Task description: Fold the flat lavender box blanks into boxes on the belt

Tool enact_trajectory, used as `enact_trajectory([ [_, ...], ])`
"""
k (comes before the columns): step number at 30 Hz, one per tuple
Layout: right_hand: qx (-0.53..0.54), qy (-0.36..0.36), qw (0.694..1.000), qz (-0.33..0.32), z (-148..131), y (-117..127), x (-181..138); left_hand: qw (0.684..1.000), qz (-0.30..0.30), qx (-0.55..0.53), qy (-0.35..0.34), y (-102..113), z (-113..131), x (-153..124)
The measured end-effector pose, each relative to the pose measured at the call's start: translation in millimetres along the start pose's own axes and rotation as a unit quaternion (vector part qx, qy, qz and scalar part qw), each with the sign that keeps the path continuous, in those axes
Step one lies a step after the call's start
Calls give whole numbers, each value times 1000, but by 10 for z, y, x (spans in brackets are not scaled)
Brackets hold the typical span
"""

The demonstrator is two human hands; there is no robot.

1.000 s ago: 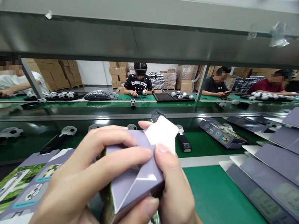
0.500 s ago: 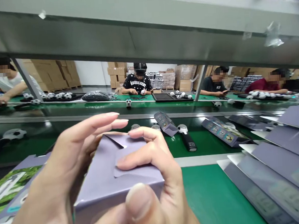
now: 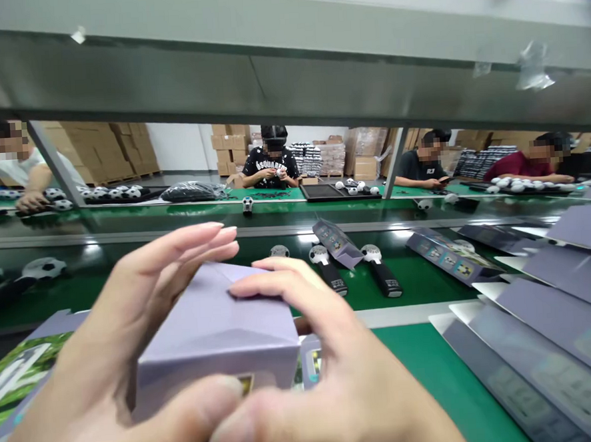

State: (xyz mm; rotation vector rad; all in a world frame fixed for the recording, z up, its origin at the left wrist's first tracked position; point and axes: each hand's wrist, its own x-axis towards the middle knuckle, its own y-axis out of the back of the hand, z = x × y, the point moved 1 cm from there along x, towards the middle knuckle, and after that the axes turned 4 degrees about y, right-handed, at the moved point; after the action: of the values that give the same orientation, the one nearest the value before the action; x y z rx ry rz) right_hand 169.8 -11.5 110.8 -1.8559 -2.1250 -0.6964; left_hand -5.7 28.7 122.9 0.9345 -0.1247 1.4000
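1. Where the two hands come together, one lilac carton [image 3: 216,319]: smooth, faintly glossy card, box-shaped, with straight folded edges and a lightly creased top; a small yellow printed patch shows on the near face. Location: raised in the foreground, between the palms.
2. Left hand [image 3: 107,339]: clamped on the carton, palm and fingers curved along its left side, thumb across the near face.
3. Right hand [image 3: 334,359]: clamped on the same carton, one fingertip on the top panel, thumb beside the left thumb.
4. Printed carton [image 3: 29,370], beside the left hand: flat lilac card with grassy green artwork.
5. Stack of cartons [image 3: 533,333], to the right: flat, overlapping sheets of lilac card, white tabs projecting.
6. Two ball-headed devices [image 3: 383,272]: rounded white heads, straight black handles; lying on a shiny dark-green belt [image 3: 430,296].
7. Small box [image 3: 335,242]: lilac, tilted, near the devices; a larger illustrated box [image 3: 448,255] lies to its right.
8. Green work surface [image 3: 424,353]: smooth, matte.
9. Overhead shelf [image 3: 287,81]: grey sheet metal, with a crinkled clear plastic scrap [image 3: 534,66] attached.
10. Black bag [image 3: 188,191]: wrinkled, shiny plastic, on the far bench, where four co-workers [image 3: 270,164] are placed.
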Motion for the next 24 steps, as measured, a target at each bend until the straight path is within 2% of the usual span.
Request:
enact_trajectory([
  [3, -116, 30, 991, 64, 121, 130, 44, 999, -8, 45, 18, -53, -144, 87],
  [5, -246, 27, 964, 96, 233, 173, 91, 986, -72, 134, 72, -128, -259, 142],
  [7, -382, -57, 920, 61, 347, 184, 134, 951, -182, 216, 121, -224, -381, 163],
  [9, -457, -171, 873, -14, 452, 183, 148, 913, -279, 256, 150, -326, -505, 145],
  [11, -473, -247, 842, -73, 551, 177, 132, 879, -346, 280, 172, -432, -619, 102],
  [15, -495, -315, 801, -119, 791, 161, 87, 827, -424, 314, 195, -636, -735, 18],
  [20, -507, -338, 781, -134, 981, 151, 95, 818, -451, 310, 177, -792, -684, -20],
  [24, -510, -363, 766, -147, 904, 132, 106, 814, -453, 319, 176, -827, -650, -32],
])
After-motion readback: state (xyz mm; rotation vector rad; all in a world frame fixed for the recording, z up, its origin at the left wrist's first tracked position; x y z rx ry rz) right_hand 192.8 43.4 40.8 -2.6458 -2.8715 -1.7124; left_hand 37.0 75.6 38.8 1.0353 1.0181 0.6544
